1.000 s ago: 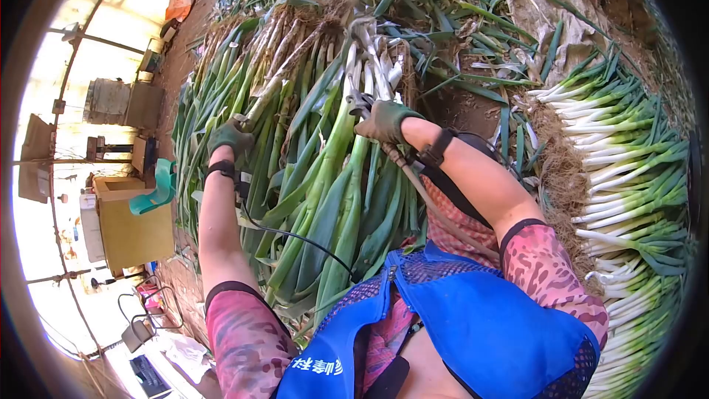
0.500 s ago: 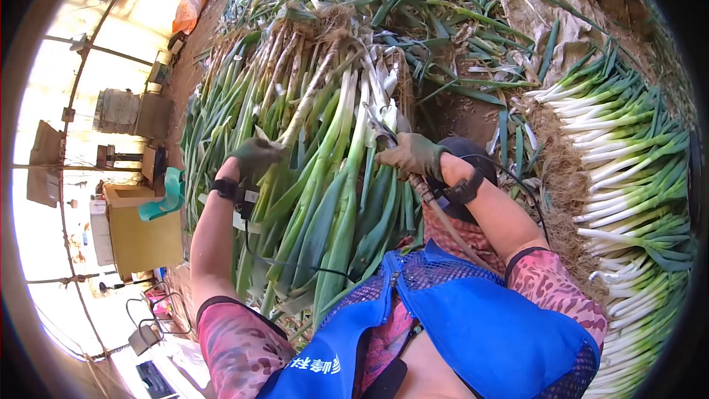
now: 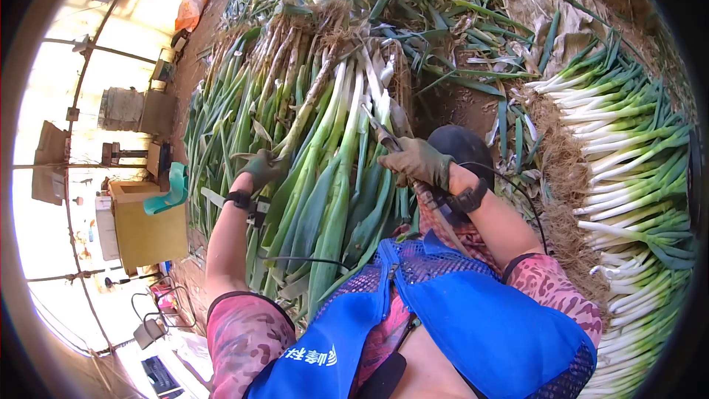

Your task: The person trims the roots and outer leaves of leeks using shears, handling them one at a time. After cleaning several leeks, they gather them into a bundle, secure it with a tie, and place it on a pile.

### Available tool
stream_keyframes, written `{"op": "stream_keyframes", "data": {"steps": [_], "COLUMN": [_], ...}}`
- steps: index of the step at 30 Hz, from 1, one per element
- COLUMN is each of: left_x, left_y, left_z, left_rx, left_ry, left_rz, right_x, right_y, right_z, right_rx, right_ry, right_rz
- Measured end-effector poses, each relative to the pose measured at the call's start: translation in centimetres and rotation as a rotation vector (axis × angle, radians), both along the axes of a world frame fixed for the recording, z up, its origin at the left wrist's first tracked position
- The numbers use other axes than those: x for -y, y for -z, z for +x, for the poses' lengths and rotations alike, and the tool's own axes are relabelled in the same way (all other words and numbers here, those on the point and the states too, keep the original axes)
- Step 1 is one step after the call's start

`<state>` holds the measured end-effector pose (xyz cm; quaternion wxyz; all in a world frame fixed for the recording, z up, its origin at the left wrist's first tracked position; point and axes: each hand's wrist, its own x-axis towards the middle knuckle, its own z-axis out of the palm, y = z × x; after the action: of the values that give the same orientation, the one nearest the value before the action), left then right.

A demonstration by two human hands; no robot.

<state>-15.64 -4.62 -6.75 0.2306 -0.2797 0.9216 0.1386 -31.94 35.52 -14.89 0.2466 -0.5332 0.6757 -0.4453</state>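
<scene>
My left hand (image 3: 262,168), in a dark green glove, is closed around the leafy part of a long green onion (image 3: 314,96). The stalk slants up and right toward the roots, over a thick heap of other unpeeled green onions (image 3: 325,199). In my gloved right hand (image 3: 419,161) is a slim air gun (image 3: 382,133) with a metal nozzle pointing up and left, near the pale stalks. Its hose (image 3: 441,220) runs down from under the hand toward my lap. The fingertips of my left hand are partly hidden by leaves.
Cleaned white green onions (image 3: 613,155) lie in a long row at the right, roots inward. Loose leaves (image 3: 443,0) and a crumpled sack (image 3: 546,0) are at the back. To the left stand a yellow box (image 3: 151,229) and a teal plastic piece (image 3: 170,191). A dark cable (image 3: 528,196) loops by my right arm.
My left hand has shifted slightly down with the green onion. My right hand has moved a little right and down, and more of the nozzle shows. White loose skin near the nozzle has moved away.
</scene>
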Motion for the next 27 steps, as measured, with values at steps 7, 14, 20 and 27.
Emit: {"op": "stream_keyframes", "data": {"steps": [7, 14, 20, 27], "left_x": [-4.0, -9.7, -10.8, -10.4], "left_y": [-10.8, -7.0, -6.5, -1.8], "left_z": [-7.2, -8.6, -8.4, -10.0], "left_rx": [-0.228, -0.024, -0.289, -0.296], "left_ry": [-0.244, -0.118, -0.247, -0.186], "left_rz": [0.171, 0.381, 0.732, 0.601], "right_x": [0.7, 1.9, 0.4, 1.3], "right_y": [-10.1, -11.5, -11.8, -10.5], "right_z": [1.6, 2.9, 4.9, 2.5], "right_rx": [0.905, 0.869, 0.547, 0.702], "right_ry": [0.148, 0.063, 0.165, 0.297], "right_rz": [0.156, 0.288, 0.382, 0.335]}}
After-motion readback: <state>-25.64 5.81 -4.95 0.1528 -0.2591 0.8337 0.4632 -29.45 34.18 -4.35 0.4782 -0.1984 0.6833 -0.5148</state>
